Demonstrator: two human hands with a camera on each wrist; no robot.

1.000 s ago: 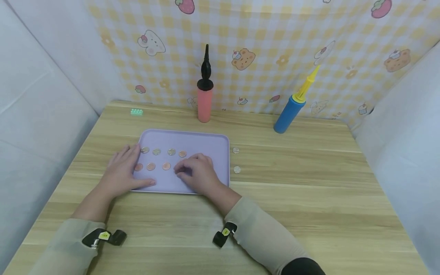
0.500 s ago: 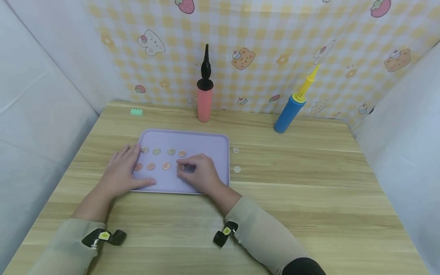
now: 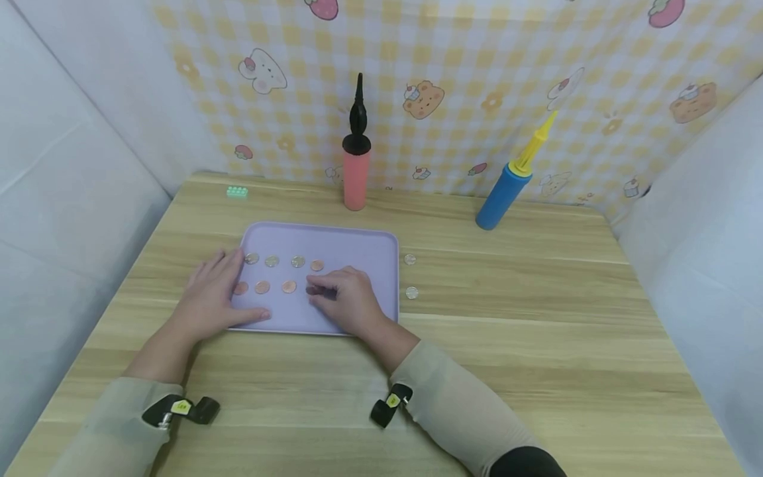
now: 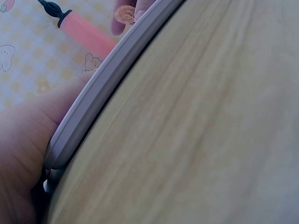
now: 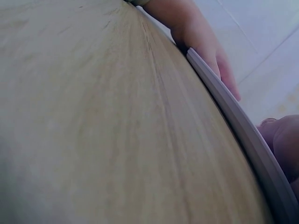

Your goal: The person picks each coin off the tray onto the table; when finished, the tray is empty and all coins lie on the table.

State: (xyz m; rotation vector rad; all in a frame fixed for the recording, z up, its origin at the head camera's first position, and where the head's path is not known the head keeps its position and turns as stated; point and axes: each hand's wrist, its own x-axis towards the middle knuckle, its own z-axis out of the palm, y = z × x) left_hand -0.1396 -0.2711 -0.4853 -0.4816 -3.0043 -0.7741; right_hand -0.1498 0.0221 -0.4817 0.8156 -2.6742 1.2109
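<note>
A lilac tray (image 3: 357,240) lies on the table with several coins in two rows. Its back row has silver coins (image 3: 271,262) and a copper coin (image 3: 317,265); copper coins (image 3: 262,287) form the front row. My left hand (image 3: 208,298) rests over the tray's left side, fingers extended and thumb on the front rim. Above the tray, at the right end of the front row, my right hand (image 3: 346,301) pinches a copper coin (image 4: 125,14) between thumb and fingers. In the left wrist view that coin stands on edge, its face showing. The right wrist view hides it.
Two silver coins (image 3: 412,292) lie on the table (image 3: 536,318) just right of the tray. Behind it stand a pink hand pump (image 3: 355,179) and a leaning blue and yellow one (image 3: 503,199). A small green toy brick (image 3: 237,191) sits at the back left.
The coin in my right fingers came into sight half a second ago and now looks turned and darker from above. My right fingers shifted slightly; the left hand stays put.
</note>
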